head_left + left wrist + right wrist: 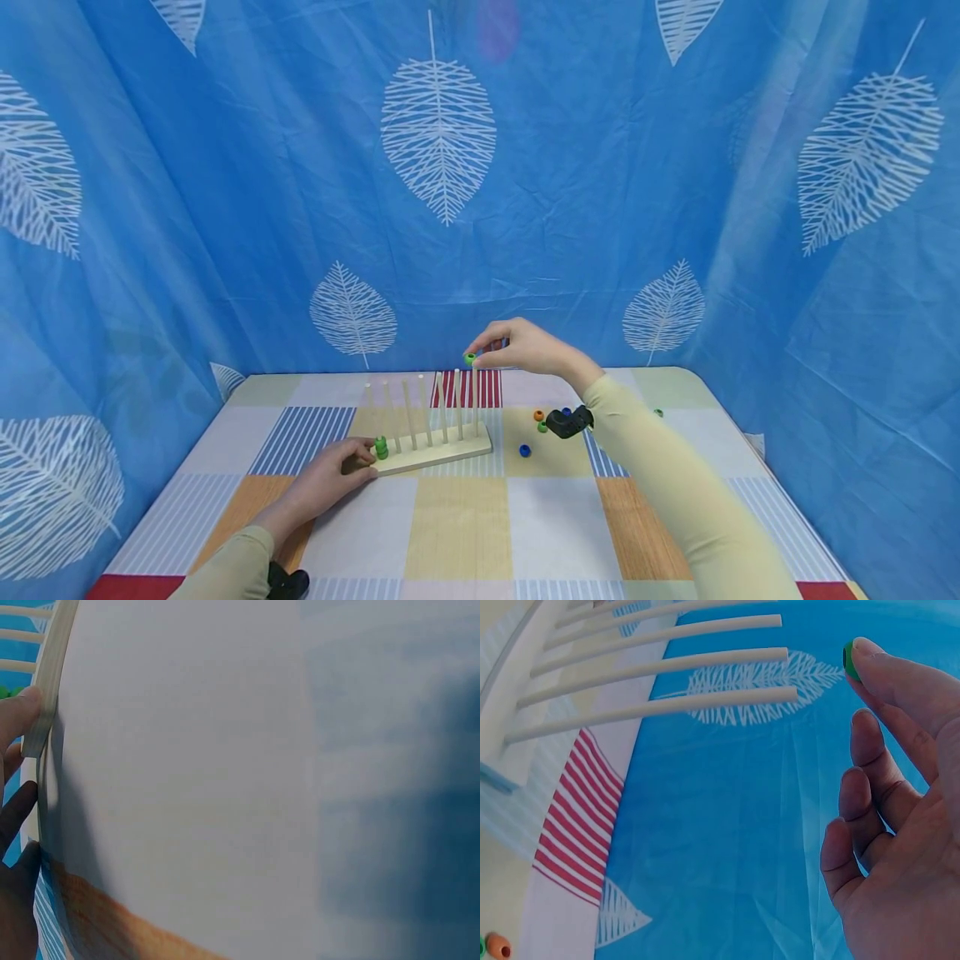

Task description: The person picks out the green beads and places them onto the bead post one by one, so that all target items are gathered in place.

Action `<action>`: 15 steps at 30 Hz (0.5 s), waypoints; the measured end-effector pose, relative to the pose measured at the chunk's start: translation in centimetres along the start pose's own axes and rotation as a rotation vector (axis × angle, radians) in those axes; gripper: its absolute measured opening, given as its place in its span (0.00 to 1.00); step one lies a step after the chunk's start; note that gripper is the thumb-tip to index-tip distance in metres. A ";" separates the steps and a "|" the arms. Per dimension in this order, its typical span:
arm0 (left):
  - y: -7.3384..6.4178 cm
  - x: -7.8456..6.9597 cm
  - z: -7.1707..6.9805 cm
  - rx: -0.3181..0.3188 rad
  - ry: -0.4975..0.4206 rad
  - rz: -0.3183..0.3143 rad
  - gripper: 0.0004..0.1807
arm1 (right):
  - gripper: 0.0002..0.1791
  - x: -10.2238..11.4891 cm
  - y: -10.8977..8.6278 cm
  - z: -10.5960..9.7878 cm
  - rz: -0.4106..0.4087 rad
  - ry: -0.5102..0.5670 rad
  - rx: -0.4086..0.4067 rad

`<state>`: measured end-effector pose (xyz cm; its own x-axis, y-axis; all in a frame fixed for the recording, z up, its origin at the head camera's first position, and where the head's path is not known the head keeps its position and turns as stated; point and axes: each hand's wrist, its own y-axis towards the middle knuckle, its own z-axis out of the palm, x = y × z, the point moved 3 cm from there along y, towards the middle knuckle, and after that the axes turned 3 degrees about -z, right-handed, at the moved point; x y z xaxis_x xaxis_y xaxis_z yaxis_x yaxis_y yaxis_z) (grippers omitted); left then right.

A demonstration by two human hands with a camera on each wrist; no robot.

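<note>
A wooden peg stand (442, 453) with several upright pegs lies left of centre on the table. My left hand (330, 477) grips its left end, the thumb (24, 711) along the front edge of the base. Green beads (382, 448) are stacked low on the leftmost peg, close to that hand. Raised over the stand's right end, my right hand (525, 346) pinches a green bead (848, 660) between thumb and index finger. In the right wrist view the bead is apart from the peg tips, and the other fingers are loosely bent.
Right of the stand lie loose beads: an orange bead (538, 415), a green one (542, 427) and a blue one (525, 451). Another blue bead (567, 412) shows by the right wrist's black camera (570, 422). A blue curtain (555, 208) hangs behind the patchwork-covered table (457, 517).
</note>
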<state>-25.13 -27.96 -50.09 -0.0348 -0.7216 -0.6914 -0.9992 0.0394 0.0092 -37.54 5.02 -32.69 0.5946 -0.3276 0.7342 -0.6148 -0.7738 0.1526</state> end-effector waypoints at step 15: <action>-0.2 -0.1 0.0 0.009 -0.023 -0.004 0.07 | 0.10 0.4 1.9 1.3 -0.026 0.010 0.024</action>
<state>-24.93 -27.91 -49.98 -0.0304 -0.7056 -0.7079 -0.9991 0.0428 0.0003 -37.80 2.69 -32.95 0.6050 -0.3022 0.7366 -0.5864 -0.7949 0.1555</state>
